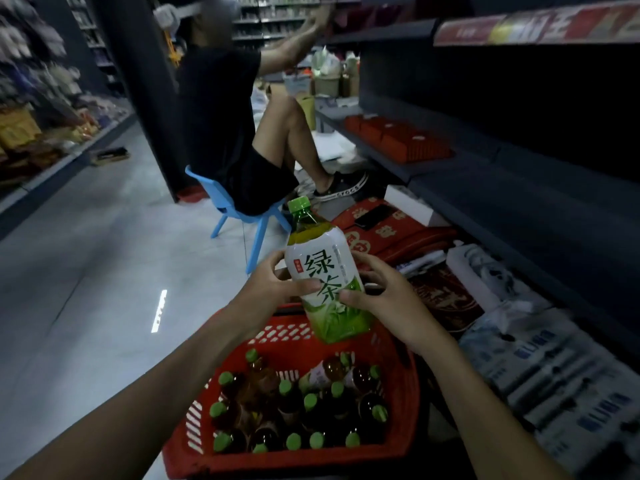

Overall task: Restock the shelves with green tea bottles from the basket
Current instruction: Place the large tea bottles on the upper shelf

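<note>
I stand in a dim shop aisle on a smooth, pale grey floor (86, 271) that shines a little, with one bright streak of light (159, 310) reflected in it. Dark grey metal shelves (519, 188) run along my right. Across the aisle to my left, a blurred rack (20, 133) holds yellow and orange bags.

I hold one green tea bottle (325, 271) tilted above the far rim of the basket (194, 420). My left hand (273, 282) wraps its left side and my right hand (384, 299) wraps the right. The fingers of both are curled round the label and the thumbs press on its front. The bottle is clear plastic with a ribbed green cap (299, 204) and a glossy white-and-green wrapper printed with large green characters.

The basket is red plastic with slotted walls, and it sits low in front of me. Inside it, more bottles (294, 403) stand packed upright, dark with round green caps.

Ahead, another person (221, 116) in black sits on a small blue plastic chair (259, 223), arms raised to an upper shelf, one foot propped near the lower shelf. This person fills the aisle just beyond my bottle. Flat orange-red boxes (398, 136) lie on the middle shelf. Red printed packs (391, 233) and white-and-blue packages (554, 375) crowd the bottom level beside the basket.
</note>
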`<action>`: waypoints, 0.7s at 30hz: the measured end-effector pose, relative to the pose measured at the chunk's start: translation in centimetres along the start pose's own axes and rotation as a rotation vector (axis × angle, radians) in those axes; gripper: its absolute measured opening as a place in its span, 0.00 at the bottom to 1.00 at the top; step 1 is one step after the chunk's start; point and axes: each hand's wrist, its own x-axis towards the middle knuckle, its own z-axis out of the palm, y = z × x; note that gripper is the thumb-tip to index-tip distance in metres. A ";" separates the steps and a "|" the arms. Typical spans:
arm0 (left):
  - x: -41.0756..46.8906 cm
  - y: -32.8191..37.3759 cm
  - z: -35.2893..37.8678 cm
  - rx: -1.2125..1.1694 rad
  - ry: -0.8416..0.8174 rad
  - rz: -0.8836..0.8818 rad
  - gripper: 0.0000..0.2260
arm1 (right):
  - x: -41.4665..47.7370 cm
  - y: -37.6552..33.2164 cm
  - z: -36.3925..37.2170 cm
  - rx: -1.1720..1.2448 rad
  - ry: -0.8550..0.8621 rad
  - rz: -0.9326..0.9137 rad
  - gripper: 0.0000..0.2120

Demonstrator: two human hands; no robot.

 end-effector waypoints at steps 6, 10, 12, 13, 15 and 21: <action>0.0 7.1 2.3 0.033 -0.052 0.226 0.32 | -1.1 -6.3 -3.6 -0.059 0.086 -0.119 0.30; 1.4 12.0 5.1 -0.053 -0.134 0.340 0.35 | -2.1 -11.1 -7.1 -0.112 0.174 -0.210 0.30; 2.5 14.6 7.1 -0.112 -0.186 0.393 0.38 | -2.8 -13.6 -9.3 -0.138 0.229 -0.238 0.29; 3.1 15.9 8.3 -0.135 -0.209 0.418 0.39 | -3.1 -14.9 -10.5 -0.159 0.267 -0.251 0.29; 4.3 18.6 10.8 -0.166 -0.252 0.480 0.39 | -3.6 -17.2 -12.9 -0.206 0.349 -0.283 0.29; 8.5 26.3 18.4 -0.199 -0.429 0.654 0.27 | -4.4 -22.6 -19.7 -0.342 0.584 -0.393 0.25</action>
